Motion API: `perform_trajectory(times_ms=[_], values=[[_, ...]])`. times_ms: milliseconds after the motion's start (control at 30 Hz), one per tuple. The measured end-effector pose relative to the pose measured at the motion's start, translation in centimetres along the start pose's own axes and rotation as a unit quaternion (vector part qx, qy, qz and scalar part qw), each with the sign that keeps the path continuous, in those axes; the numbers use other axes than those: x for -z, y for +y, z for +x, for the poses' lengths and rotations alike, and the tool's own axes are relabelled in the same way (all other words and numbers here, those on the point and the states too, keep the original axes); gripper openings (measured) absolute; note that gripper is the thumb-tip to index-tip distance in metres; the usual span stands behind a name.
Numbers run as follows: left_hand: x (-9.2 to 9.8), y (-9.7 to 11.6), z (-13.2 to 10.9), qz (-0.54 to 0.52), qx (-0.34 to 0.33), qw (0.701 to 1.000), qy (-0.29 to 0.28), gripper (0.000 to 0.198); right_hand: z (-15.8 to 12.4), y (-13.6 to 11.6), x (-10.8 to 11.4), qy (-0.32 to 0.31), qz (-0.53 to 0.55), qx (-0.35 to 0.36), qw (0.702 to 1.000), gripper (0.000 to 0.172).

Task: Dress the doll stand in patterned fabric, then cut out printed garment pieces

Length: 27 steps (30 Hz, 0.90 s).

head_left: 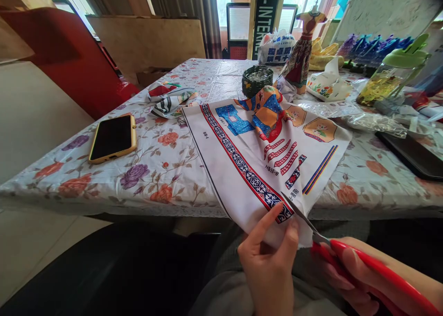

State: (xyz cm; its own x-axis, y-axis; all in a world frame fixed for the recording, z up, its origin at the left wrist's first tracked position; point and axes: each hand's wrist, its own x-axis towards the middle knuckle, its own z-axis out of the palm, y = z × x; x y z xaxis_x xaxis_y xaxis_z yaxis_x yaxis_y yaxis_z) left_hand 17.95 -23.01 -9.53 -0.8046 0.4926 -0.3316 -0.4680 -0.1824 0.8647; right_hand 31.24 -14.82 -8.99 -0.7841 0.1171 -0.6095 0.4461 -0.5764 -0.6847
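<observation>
Left hand: the left hand pinches the near hem of the printed cloth between thumb and forefinger, closed tight on the fabric, which keeps the hanging edge taut for the blades.
Right hand: the right hand is wrapped through the red handles of the scissors, closed around them; the blades are slightly parted and meet the cloth's edge just beside the patterned border.
Printed cloth: spread over the near edge of the desk and drooping off it toward the person's lap (its far end is bunched up near the middle).
Phone: a phone in a yellow case lies face up toward the left near corner, well apart from the cutting.
Far edge: a green woven bowl, a small dressed figurine and a tissue holder stand beyond the cloth.
Right edge: a dark tablet lies flat beside crinkled plastic wrap.
</observation>
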Motion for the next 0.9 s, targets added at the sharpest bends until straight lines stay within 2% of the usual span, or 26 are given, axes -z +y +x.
perform_trajectory(times_ms=[167, 367, 567, 900], values=[[-0.3, 0.0, 0.0, -0.002, -0.009, 1.000, 0.005, 0.024, -0.1, 0.0, 0.1, -0.005, -0.012, -0.003, 1.000, 0.050], [-0.3, 0.0, 0.0, -0.013, -0.005, 1.000, 0.013, 0.024, -0.6, -0.3, -0.1, 0.005, -0.041, 0.003, 0.999, 0.045], [-0.4, 0.1, 0.0, -0.017, -0.002, 1.000, 0.007, 0.024, -0.1, 0.0, 0.0, 0.004, -0.044, 0.012, 0.999, 0.055], [-0.5, 0.4, -0.1, -0.016, -0.001, 1.000, 0.009, 0.025, 0.9, -0.6, -0.5, -0.044, -0.040, 0.006, 0.998, 0.062]])
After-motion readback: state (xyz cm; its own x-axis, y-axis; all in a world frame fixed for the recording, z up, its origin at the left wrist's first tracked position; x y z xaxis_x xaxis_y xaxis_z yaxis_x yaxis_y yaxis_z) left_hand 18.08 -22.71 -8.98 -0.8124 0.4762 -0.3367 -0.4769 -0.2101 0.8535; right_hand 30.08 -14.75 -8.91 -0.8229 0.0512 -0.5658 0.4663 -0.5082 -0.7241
